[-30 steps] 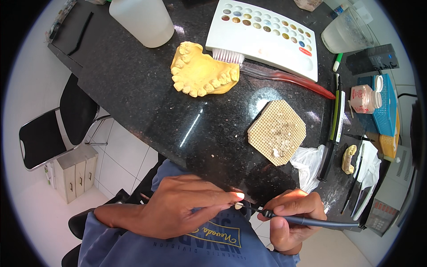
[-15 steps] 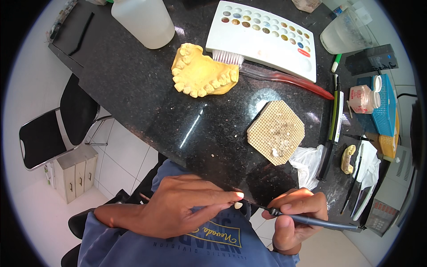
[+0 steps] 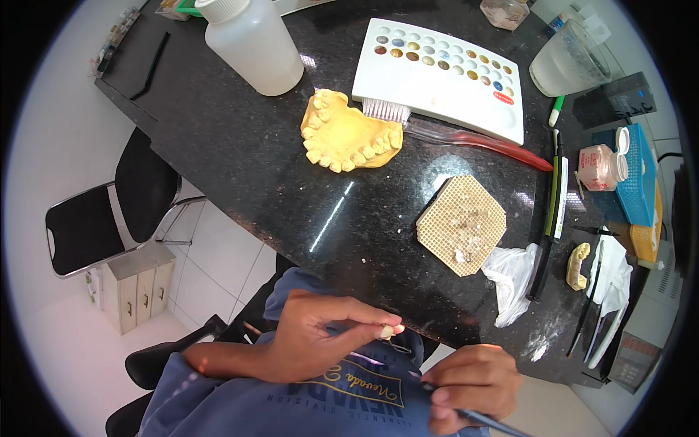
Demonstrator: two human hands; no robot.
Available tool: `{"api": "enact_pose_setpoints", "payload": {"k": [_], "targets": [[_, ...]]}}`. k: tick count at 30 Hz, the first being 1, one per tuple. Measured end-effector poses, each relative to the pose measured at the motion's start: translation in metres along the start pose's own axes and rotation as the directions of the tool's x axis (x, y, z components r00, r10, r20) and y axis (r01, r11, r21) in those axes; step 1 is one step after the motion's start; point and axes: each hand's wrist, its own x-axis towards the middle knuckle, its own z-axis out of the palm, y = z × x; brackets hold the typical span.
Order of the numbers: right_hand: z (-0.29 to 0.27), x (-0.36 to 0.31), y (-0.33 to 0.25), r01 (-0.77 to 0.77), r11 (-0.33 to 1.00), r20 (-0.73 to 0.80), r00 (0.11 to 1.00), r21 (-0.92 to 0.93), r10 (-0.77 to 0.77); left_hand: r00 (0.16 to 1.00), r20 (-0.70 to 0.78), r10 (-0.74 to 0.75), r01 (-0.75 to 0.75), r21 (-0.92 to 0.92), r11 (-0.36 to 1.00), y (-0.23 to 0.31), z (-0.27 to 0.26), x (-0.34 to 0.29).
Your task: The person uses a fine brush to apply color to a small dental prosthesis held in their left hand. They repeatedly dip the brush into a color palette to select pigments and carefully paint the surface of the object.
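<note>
Between the thumb and fingertips of my left hand [image 3: 309, 336] is a small cream dental crown [image 3: 386, 332], held above my lap near the table edge. Lower right, my right hand [image 3: 475, 384] is curled around a slim brush with a blue-grey handle [image 3: 494, 424]; its tip is hard to make out against my shirt. Crown and brush are apart. Beyond my hands on the black table lie a tan honeycomb firing tray [image 3: 463, 224] with whitish crumbs and a yellow dental cast [image 3: 351, 138].
A white palette [image 3: 444, 91] with coloured wells lies at the back, a red-handled toothbrush [image 3: 480, 138] along its front. A plastic bottle [image 3: 258, 54] and a glass [image 3: 568, 62] stand behind. Crumpled tissue [image 3: 511, 280], a small cast piece [image 3: 578, 266] and thin tools [image 3: 595, 313] lie right.
My right hand has drawn the brush down, away from the crown. My left fingers have turned the crown and hold it more upright. The whole view has shifted slightly.
</note>
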Motion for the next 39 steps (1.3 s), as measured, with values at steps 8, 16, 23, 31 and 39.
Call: {"api": "enact_pose_setpoints", "payload": {"k": [8, 16, 23, 31, 39], "targets": [[0.006, 0.004, 0.003, 0.081, 0.978, 0.219, 0.975, -0.190, -0.038, 1.000, -0.006, -0.017, 0.016, -0.024, 1.000, 0.000, 0.001, -0.001], [-0.011, -0.004, 0.005, 0.067, 0.996, 0.110, 0.992, -0.052, -0.061, 0.997, 0.010, 0.077, -0.077, 0.117, 0.990, 0.008, -0.002, 0.005], [-0.006, -0.001, 0.003, 0.045, 0.998, -0.059, 0.997, -0.053, -0.048, 0.991, 0.036, 0.130, -0.135, 0.259, 0.956, 0.017, -0.004, 0.009], [-0.001, 0.002, 0.006, 0.030, 0.989, 0.004, 1.000, -0.142, -0.030, 0.991, 0.019, 0.136, -0.136, 0.254, 0.957, 0.013, -0.005, 0.007], [0.003, 0.001, 0.007, 0.043, 0.990, -0.046, 0.998, -0.138, -0.049, 0.991, 0.026, 0.134, -0.136, 0.272, 0.953, 0.014, -0.004, 0.008]]}}
